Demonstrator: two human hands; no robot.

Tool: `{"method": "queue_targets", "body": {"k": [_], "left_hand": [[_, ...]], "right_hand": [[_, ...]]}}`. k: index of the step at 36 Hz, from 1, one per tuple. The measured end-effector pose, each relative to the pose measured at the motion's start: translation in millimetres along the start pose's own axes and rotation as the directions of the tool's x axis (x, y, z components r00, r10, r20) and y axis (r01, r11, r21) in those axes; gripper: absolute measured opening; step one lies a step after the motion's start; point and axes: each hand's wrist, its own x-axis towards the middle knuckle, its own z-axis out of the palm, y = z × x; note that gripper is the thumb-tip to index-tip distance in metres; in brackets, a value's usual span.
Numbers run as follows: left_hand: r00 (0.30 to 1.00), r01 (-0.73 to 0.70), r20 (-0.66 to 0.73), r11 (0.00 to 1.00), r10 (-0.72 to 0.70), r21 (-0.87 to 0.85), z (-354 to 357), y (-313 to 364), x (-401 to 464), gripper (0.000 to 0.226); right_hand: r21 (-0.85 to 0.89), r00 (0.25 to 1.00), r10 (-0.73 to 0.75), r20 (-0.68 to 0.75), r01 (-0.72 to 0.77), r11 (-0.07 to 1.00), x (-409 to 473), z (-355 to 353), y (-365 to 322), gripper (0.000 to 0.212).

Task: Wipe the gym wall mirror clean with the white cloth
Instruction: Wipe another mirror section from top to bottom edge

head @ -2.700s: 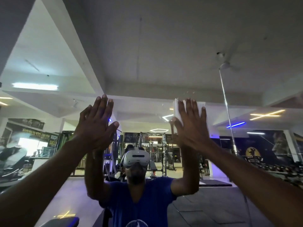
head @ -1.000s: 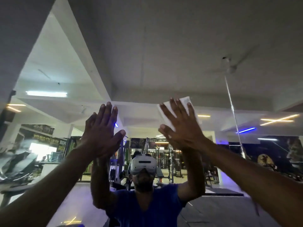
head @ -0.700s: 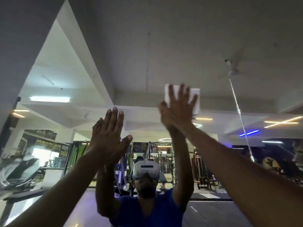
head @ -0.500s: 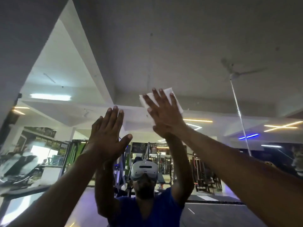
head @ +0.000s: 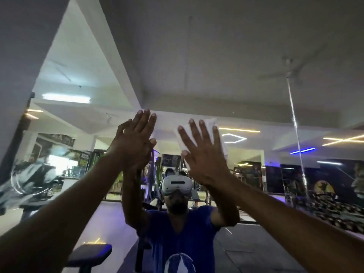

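The wall mirror [head: 246, 62] fills the whole view and reflects the gym and the person in a blue shirt. My right hand [head: 202, 152] is raised with fingers spread flat, pressing the white cloth [head: 219, 134] against the glass. Only the cloth's top and right edges show past the fingers. My left hand [head: 134, 142] rests flat on the glass to the left of it, fingers together and holding nothing.
A vertical seam [head: 295, 134] between mirror panels runs down the right side. A padded bench [head: 90, 255] stands low at the left. Weight machines [head: 155, 178] and a dumbbell rack [head: 338, 207] appear in the reflection.
My right hand has slid the cloth down and to the right across the glass, after a sweep up and leftward. The left hand has stayed put on the mirror.
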Motion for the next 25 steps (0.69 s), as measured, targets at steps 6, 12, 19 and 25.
{"method": "queue_targets", "body": {"k": [6,12,19,25], "left_hand": [[0.999,0.026,0.034,1.000,-0.026,-0.014,-0.4,8.0,-9.3,0.081],[0.993,0.090,0.068,0.995,-0.093,0.039,7.8,21.5,-30.5,0.077],[0.999,0.030,0.007,0.995,-0.031,0.092,13.5,24.2,-65.4,0.072],[0.998,-0.011,0.069,0.997,0.006,0.070,10.2,17.8,-93.1,0.071]], "right_hand": [[-0.110,0.940,0.336,0.060,-0.328,0.938,-65.1,-31.3,126.8,0.077],[0.039,0.711,0.701,-0.049,-0.700,0.713,-53.1,-20.3,49.8,0.078],[0.048,0.994,0.089,0.065,-0.093,0.995,-72.6,-2.3,-52.0,0.068],[-0.068,0.973,0.204,0.105,-0.197,0.978,-72.3,-25.2,75.3,0.072]]}}
